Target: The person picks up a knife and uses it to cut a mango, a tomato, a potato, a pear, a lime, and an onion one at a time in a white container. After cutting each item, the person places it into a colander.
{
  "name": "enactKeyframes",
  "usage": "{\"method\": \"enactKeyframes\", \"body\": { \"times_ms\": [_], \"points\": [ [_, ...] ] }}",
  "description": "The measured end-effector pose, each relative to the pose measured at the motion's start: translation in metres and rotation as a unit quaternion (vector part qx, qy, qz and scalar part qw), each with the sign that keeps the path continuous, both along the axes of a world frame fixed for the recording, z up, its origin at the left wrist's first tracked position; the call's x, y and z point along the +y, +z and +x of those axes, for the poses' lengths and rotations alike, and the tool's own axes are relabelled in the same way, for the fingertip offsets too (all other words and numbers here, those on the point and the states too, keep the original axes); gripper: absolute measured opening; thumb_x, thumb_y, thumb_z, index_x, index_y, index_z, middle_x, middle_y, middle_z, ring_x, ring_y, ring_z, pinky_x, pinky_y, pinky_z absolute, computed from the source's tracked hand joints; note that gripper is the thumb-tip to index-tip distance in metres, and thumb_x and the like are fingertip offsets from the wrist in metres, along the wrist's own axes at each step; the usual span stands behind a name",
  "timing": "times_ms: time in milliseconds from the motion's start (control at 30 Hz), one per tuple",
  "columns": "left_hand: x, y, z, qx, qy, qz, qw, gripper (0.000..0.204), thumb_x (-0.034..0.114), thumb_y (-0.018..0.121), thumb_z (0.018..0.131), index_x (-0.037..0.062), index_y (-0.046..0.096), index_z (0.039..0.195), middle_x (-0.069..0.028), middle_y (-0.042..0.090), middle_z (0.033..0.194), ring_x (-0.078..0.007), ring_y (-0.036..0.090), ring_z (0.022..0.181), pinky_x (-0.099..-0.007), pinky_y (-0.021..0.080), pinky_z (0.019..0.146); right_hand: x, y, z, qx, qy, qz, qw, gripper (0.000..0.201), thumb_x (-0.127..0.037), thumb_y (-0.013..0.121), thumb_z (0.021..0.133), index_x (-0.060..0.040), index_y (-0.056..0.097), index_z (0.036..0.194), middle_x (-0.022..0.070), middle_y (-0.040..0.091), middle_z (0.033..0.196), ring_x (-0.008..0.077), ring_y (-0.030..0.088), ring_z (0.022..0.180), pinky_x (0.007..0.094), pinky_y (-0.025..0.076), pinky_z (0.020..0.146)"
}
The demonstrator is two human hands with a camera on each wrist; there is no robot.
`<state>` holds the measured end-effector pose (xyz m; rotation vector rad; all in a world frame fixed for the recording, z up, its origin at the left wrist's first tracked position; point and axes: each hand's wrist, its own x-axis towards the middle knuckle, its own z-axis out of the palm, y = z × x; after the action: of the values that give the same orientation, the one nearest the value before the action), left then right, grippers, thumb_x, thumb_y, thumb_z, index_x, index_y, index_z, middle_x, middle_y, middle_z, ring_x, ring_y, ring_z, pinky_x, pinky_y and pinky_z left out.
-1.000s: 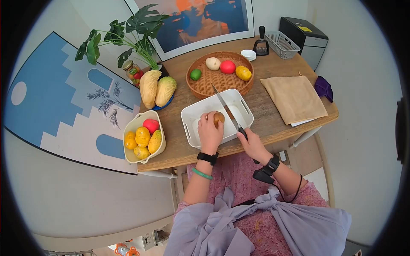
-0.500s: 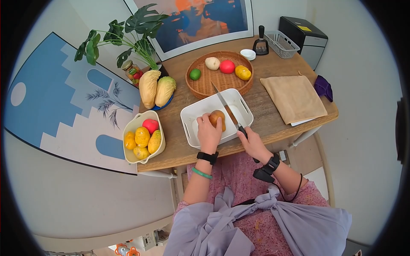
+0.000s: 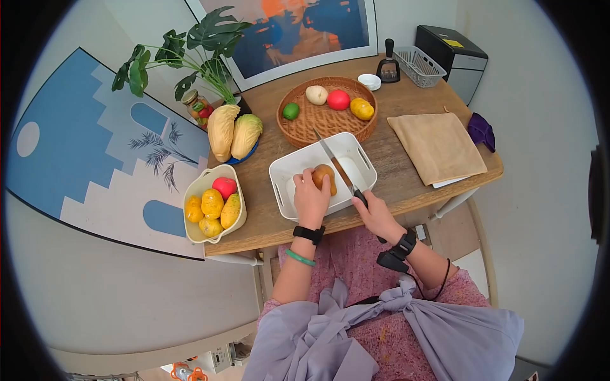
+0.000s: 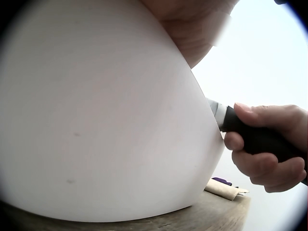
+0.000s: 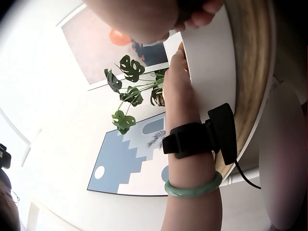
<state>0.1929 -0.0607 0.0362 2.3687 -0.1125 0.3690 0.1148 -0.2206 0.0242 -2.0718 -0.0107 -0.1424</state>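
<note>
The knife (image 3: 334, 159) has shifted slightly nearer the brown item (image 3: 325, 170) at the white bin (image 3: 276, 182), which the left hand (image 3: 311, 202) grips while the right hand (image 3: 379, 219) clasps the handle, seemingly lining up a cut that calls for clear fingertips.

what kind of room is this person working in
Probably a home kitchen or dining corner, though no stove or sink shows: a wooden table holds a wicker tray of produce, a leafy plant and a framed picture leaning behind.
</note>
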Motion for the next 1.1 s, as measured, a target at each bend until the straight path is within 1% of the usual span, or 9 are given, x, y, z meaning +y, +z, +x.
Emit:
{"method": "enactKeyframes", "body": {
  "times_ms": [167,267,333,567,633,733,833,933,1100],
  "points": [
    [0.001,-0.003,0.002,-0.051,-0.025,-0.011,0.998,0.034,0.026,0.062,0.086,0.0049,0.056,0.112,-0.0188,0.053,0.111,-0.0388,0.060,0.091,-0.0460,0.050,0.079,0.001,-0.002,0.001,-0.027,-0.006,0.014,1.000,0.038,-0.032,0.052,0.098,0.0047,0.049,0.088,0.0296,0.059,0.074,0.0481,0.059,0.075,0.0487,0.045,0.064],
    [0.002,-0.009,0.005,-0.078,-0.020,0.009,0.997,0.033,0.021,0.060,0.084,0.0047,0.057,0.112,-0.0193,0.054,0.112,-0.0391,0.059,0.093,-0.0473,0.049,0.081,0.001,-0.001,-0.001,0.012,-0.022,0.017,1.000,0.037,-0.031,0.052,0.098,0.0044,0.049,0.088,0.0294,0.059,0.074,0.0477,0.059,0.075,0.0483,0.045,0.064],
    [0.002,-0.009,0.005,-0.083,-0.019,0.014,0.996,0.032,0.019,0.058,0.084,0.0048,0.057,0.112,-0.0197,0.054,0.112,-0.0393,0.058,0.094,-0.0479,0.048,0.082,0.000,-0.003,0.001,-0.040,-0.003,0.001,0.999,0.037,-0.031,0.052,0.098,0.0042,0.049,0.088,0.0292,0.058,0.073,0.0476,0.059,0.073,0.0477,0.045,0.063],
    [0.003,-0.010,0.006,-0.069,-0.022,0.003,0.997,0.032,0.015,0.054,0.086,0.0052,0.057,0.117,-0.0209,0.055,0.115,-0.0403,0.059,0.096,-0.0472,0.049,0.082,0.000,-0.001,0.001,0.006,-0.009,0.005,1.000,0.037,-0.031,0.052,0.098,0.0040,0.048,0.087,0.0290,0.058,0.073,0.0469,0.059,0.073,0.0472,0.045,0.063],
    [0.003,-0.012,0.007,-0.068,-0.023,-0.001,0.997,0.032,0.015,0.054,0.087,0.0057,0.057,0.117,-0.0209,0.055,0.115,-0.0404,0.059,0.095,-0.0471,0.049,0.081,0.001,-0.003,0.000,-0.033,-0.008,0.010,0.999,0.037,-0.031,0.052,0.098,0.0039,0.049,0.087,0.0289,0.058,0.073,0.0466,0.059,0.074,0.0473,0.045,0.064],
    [0.002,-0.009,0.005,-0.060,-0.015,-0.007,0.998,0.032,0.018,0.055,0.087,0.0063,0.057,0.117,-0.0206,0.055,0.115,-0.0406,0.060,0.093,-0.0472,0.050,0.080,0.001,0.005,-0.002,0.014,-0.009,0.021,1.000,0.037,-0.032,0.051,0.098,0.0039,0.049,0.088,0.0286,0.058,0.074,0.0467,0.059,0.074,0.0472,0.045,0.065],
    [0.000,-0.003,0.001,-0.037,-0.010,0.001,0.999,0.035,0.024,0.058,0.087,0.0064,0.056,0.118,-0.0205,0.054,0.115,-0.0400,0.060,0.094,-0.0459,0.050,0.081,0.001,-0.005,0.000,-0.014,0.003,-0.020,1.000,0.038,-0.032,0.051,0.098,0.0039,0.049,0.088,0.0282,0.058,0.073,0.0468,0.058,0.074,0.0469,0.045,0.065],
    [0.000,-0.002,0.002,-0.013,-0.003,0.007,1.000,0.041,0.028,0.061,0.086,0.0060,0.054,0.119,-0.0209,0.054,0.113,-0.0392,0.060,0.095,-0.0440,0.050,0.082,0.002,-0.004,-0.001,-0.021,-0.009,0.021,0.999,0.038,-0.032,0.051,0.098,0.0038,0.049,0.088,0.0282,0.058,0.073,0.0470,0.058,0.074,0.0470,0.045,0.065],
    [0.000,-0.005,0.004,0.035,-0.007,-0.014,0.999,0.045,0.030,0.062,0.084,0.0041,0.051,0.119,-0.0219,0.057,0.108,-0.0388,0.061,0.093,-0.0435,0.050,0.081,0.001,-0.004,-0.001,-0.011,-0.012,0.011,1.000,0.037,-0.032,0.051,0.098,0.0037,0.049,0.089,0.0286,0.058,0.074,0.0472,0.058,0.075,0.0474,0.045,0.066]
  ]
}}
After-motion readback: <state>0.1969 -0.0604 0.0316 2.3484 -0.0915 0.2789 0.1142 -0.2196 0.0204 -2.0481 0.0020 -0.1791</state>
